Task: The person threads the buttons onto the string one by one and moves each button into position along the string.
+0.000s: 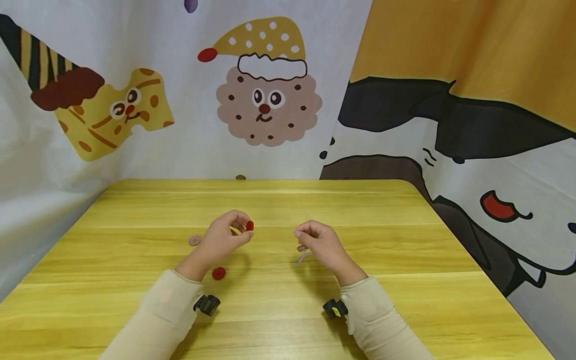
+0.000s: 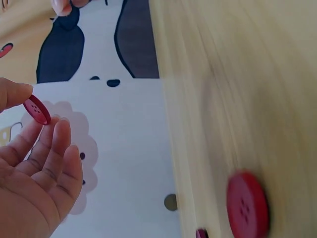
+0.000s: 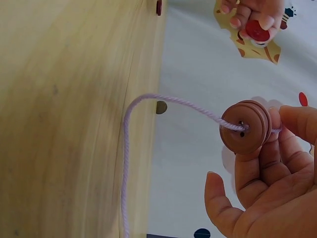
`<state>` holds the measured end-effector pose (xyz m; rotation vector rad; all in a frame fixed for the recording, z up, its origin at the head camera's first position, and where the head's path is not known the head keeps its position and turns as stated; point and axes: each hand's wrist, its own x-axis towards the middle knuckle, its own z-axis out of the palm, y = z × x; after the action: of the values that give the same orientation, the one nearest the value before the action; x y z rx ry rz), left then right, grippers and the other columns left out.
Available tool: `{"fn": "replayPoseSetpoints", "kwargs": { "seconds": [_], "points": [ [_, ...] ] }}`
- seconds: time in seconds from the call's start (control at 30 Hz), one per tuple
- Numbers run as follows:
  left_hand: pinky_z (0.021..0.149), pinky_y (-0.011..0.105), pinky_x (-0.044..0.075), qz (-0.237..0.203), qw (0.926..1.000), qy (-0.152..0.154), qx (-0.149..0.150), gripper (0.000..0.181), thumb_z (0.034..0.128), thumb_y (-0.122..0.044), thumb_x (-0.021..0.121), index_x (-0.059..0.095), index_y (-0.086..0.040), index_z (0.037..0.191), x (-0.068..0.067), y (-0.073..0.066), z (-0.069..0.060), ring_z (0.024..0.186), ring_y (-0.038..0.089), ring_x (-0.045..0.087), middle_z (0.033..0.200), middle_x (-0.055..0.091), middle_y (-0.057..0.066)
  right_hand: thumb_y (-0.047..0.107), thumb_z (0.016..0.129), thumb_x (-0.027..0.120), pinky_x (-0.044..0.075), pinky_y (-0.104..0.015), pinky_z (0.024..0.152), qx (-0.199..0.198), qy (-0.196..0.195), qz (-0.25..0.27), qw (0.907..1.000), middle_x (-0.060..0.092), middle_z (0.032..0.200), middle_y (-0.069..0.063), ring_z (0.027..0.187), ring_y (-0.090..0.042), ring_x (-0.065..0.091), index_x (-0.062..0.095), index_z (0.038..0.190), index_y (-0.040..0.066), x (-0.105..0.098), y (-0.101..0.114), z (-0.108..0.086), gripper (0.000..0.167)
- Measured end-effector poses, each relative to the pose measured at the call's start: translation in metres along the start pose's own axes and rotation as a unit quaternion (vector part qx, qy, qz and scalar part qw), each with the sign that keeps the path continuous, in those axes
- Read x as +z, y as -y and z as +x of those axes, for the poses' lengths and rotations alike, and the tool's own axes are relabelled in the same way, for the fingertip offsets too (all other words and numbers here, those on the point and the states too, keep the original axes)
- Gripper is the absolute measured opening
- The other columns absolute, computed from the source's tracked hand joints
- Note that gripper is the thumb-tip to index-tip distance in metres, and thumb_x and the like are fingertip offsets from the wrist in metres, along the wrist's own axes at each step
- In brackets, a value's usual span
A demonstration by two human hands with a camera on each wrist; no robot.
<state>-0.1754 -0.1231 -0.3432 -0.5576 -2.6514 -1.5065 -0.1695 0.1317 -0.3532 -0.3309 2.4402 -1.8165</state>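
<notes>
Between thumb and fingertips, my left hand (image 1: 225, 236) pinches a round red button (image 2: 37, 109) with several holes. Apart from it, on the right side, my right hand (image 1: 325, 244) pinches a pale lilac cord (image 3: 126, 163) near one end. Stacked brownish-pink buttons (image 3: 243, 136) are threaded on that cord just below the fingertips; how many is hard to tell. The cord's long tail hangs down toward the table. A second red button (image 1: 218, 273) lies on the table near my left wrist, and a pinkish button (image 1: 195, 240) lies left of that hand.
The wooden table (image 1: 279, 320) has its far edge against a hanging cloth (image 1: 189, 150) printed with cartoon figures. Small black cameras (image 1: 207, 304) are strapped at both wrists, below the beige sleeves.
</notes>
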Motion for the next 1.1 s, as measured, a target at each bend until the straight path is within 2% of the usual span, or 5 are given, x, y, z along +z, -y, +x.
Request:
{"fn": "replayPoseSetpoints", "kwargs": {
  "seconds": [0.1,0.43,0.73,0.93,1.1],
  "points": [
    [0.08,0.037,0.047,-0.015,0.9999,0.0,0.006,0.022,0.0907,-0.009,0.064,0.058,-0.004,0.111,0.005,-0.004,0.003,0.09,0.02,0.056,0.099,0.061,0.007,0.012,0.097,0.057,0.054,-0.045,0.08,0.0,0.0,0.0,1.0,0.062,0.087,-0.012,0.078,-0.021,0.065,0.064,0.101,0.001,0.0,0.0,0.0,0.013],
    [0.08,0.036,0.049,-0.036,0.9992,-0.017,0.003,0.025,0.0887,-0.009,0.067,0.06,-0.004,0.112,0.024,-0.013,0.011,0.09,0.021,0.058,0.101,0.061,0.009,0.01,0.097,0.057,0.055,-0.042,0.079,-0.002,-0.002,-0.015,0.9999,0.062,0.092,-0.02,0.078,-0.02,0.065,0.065,0.101,0.001,-0.001,-0.001,0.0,0.013],
    [0.082,0.038,0.049,-0.052,0.9983,-0.024,0.004,0.026,0.0882,-0.009,0.068,0.06,-0.003,0.113,0.036,-0.022,0.015,0.09,0.02,0.058,0.104,0.062,0.008,0.011,0.097,0.058,0.055,-0.041,0.077,-0.006,-0.008,-0.015,0.9998,0.062,0.085,-0.006,0.078,-0.02,0.064,0.065,0.1,0.0,-0.002,0.001,0.0,0.013],
    [0.082,0.037,0.049,-0.059,0.9978,-0.024,0.018,0.025,0.0886,-0.009,0.067,0.061,-0.004,0.112,0.042,-0.027,0.018,0.09,0.02,0.058,0.105,0.062,0.008,0.011,0.097,0.058,0.054,-0.045,0.079,-0.007,-0.009,-0.013,0.9999,0.061,0.084,-0.005,0.078,-0.021,0.064,0.065,0.1,0.001,-0.003,0.004,-0.001,0.013],
    [0.081,0.037,0.048,-0.068,0.9973,-0.022,0.013,0.025,0.0878,-0.009,0.068,0.062,-0.006,0.112,0.047,-0.031,0.019,0.089,0.018,0.058,0.103,0.063,0.005,0.01,0.097,0.057,0.054,-0.047,0.08,-0.007,-0.007,-0.014,0.9998,0.06,0.083,-0.006,0.078,-0.02,0.063,0.065,0.099,0.0,-0.004,0.006,-0.002,0.012]
  ]
}}
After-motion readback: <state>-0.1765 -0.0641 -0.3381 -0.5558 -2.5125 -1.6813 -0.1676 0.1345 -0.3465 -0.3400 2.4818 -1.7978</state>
